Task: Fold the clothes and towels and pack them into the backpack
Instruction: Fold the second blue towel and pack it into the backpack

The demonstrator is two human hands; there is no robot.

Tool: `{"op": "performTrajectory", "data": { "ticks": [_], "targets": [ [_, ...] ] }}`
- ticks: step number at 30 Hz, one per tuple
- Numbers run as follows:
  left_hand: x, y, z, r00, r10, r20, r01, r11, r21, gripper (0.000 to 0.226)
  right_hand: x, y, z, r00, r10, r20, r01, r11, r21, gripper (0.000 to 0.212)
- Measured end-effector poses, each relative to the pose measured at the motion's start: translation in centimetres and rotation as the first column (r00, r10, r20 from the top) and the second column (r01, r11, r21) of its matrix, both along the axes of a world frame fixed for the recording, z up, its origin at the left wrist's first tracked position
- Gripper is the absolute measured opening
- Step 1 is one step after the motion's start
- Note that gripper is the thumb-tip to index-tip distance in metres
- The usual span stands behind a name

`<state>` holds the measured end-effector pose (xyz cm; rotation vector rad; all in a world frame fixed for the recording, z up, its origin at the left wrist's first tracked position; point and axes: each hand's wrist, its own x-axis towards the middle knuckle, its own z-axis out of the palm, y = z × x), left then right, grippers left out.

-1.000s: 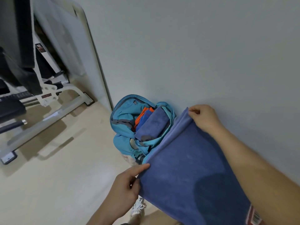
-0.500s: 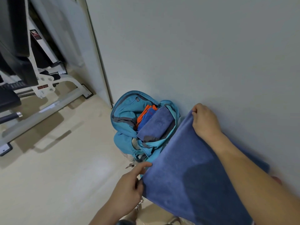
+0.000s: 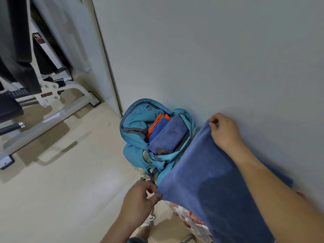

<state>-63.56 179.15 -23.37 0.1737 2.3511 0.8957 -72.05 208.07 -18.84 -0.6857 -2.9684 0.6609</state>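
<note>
A teal backpack [image 3: 135, 151] stands open on the floor against the wall. Inside it lie a folded blue towel [image 3: 168, 134] and orange and blue folded clothes [image 3: 157, 125]. I hold a large blue towel [image 3: 210, 186] stretched flat just right of the backpack. My right hand [image 3: 223, 132] pinches its far corner near the wall. My left hand [image 3: 140, 202] pinches its near corner, below the backpack. The towel's lower part runs out of the frame.
A white-framed exercise machine [image 3: 43, 95] with black pads stands at the left on the beige floor [image 3: 70, 190]. A grey wall [image 3: 210, 58] rises behind the backpack. A patterned red and white cloth [image 3: 191, 220] shows under the towel.
The towel and both hands have shifted slightly right and nearer; my right hand's corner moved a little away from the backpack opening. My grip on both corners holds.
</note>
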Motion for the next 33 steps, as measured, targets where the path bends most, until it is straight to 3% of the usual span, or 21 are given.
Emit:
{"op": "performTrajectory", "data": {
  "ticks": [4, 7, 10, 14, 19, 23, 25, 28, 31, 33],
  "targets": [
    [-2.2, -0.1, 2.1, 0.983, -0.162, -0.083, 0.150, 0.979, -0.137, 0.015, 0.7, 0.0, 0.0, 0.994, -0.071, -0.084, 0.059, 0.989, -0.134, 0.010],
    [-5.7, 3.2, 5.2, 0.962, -0.078, -0.263, 0.105, 0.990, 0.090, 0.012, 1.1, -0.2, 0.2, 0.988, -0.098, -0.118, 0.074, 0.978, -0.197, 0.007],
    [-9.8, 9.1, 6.9, 0.934, -0.077, -0.349, 0.176, 0.948, 0.264, 0.020, 1.7, -0.3, 0.2, 0.981, -0.114, -0.158, 0.078, 0.973, -0.218, 0.012],
    [-13.3, 15.7, 5.1, 0.941, -0.174, -0.290, 0.268, 0.906, 0.327, 0.043, 2.1, -0.5, 0.7, 0.969, -0.138, -0.206, 0.077, 0.957, -0.280, 0.017],
    [-14.2, 17.5, 3.6, 0.967, -0.082, -0.241, 0.184, 0.879, 0.440, 0.023, 2.1, 0.0, 1.5, 0.960, -0.150, -0.238, 0.062, 0.937, -0.344, 0.016],
    [-13.5, 17.8, 3.5, 0.960, -0.054, -0.275, 0.181, 0.871, 0.457, 0.014, 2.5, 1.0, 2.0, 0.992, -0.101, -0.080, 0.056, 0.896, -0.441, 0.027],
    [-13.2, 17.8, 3.8, 0.956, -0.056, -0.287, 0.190, 0.866, 0.463, 0.012, 2.6, 1.6, 2.4, 1.000, 0.001, -0.001, -0.002, 0.944, -0.330, 0.035],
    [-12.8, 17.9, 4.4, 0.954, -0.025, -0.300, 0.172, 0.862, 0.476, 0.008, 2.3, 1.6, 3.1, 0.996, 0.063, -0.066, -0.069, 0.993, -0.091, 0.020],
    [-11.9, 17.0, 4.9, 0.978, 0.064, -0.198, 0.064, 0.814, 0.577, 0.017, 2.0, 1.8, 3.2, 0.987, -0.039, -0.156, 0.009, 0.983, -0.184, 0.009],
    [-10.7, 15.3, 4.6, 0.976, 0.034, -0.217, 0.097, 0.822, 0.561, 0.022, 2.0, 2.1, 3.2, 0.981, -0.086, -0.172, 0.037, 0.962, -0.270, 0.007]
  ]
}}
